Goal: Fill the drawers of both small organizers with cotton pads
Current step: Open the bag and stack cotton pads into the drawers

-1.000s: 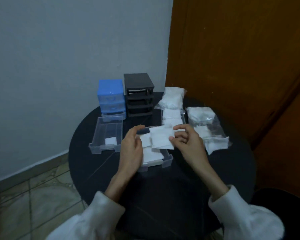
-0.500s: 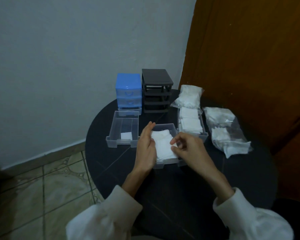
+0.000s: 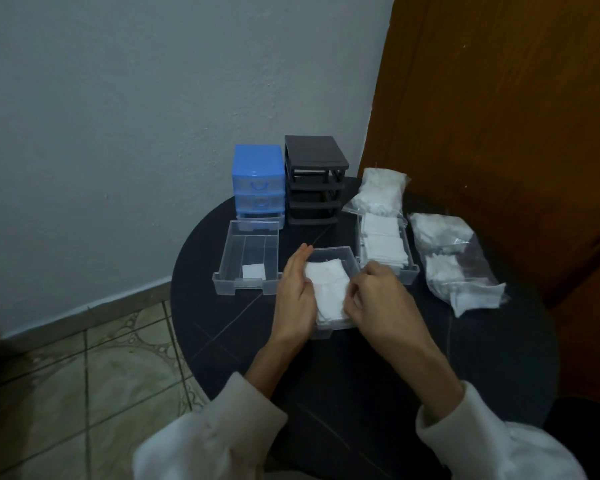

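Observation:
A clear drawer [image 3: 330, 253] lies on the round black table [image 3: 361, 372] in front of me, holding a stack of white cotton pads [image 3: 328, 289]. My left hand [image 3: 296, 294] presses its straight fingers against the stack's left side. My right hand [image 3: 378, 301] has its fingers curled on the stack's right edge. To the left, another clear drawer [image 3: 245, 233] holds a single pad [image 3: 253, 271]. On the right, a third drawer [image 3: 407, 271] is packed with pads [image 3: 383, 244]. At the back stand the blue organizer [image 3: 257, 181] and the black organizer [image 3: 315, 183], whose slots are empty.
Two plastic bags of cotton pads lie on the table's right side, one at the back [image 3: 381, 194] and one nearer [image 3: 454, 261]. A grey wall is behind the organizers, a wooden door [image 3: 499, 116] to the right, and tiled floor [image 3: 84, 393] to the left.
The pad held up between my hands a second ago now lies on the stack in the middle drawer. Both hands have come down against the stack's sides.

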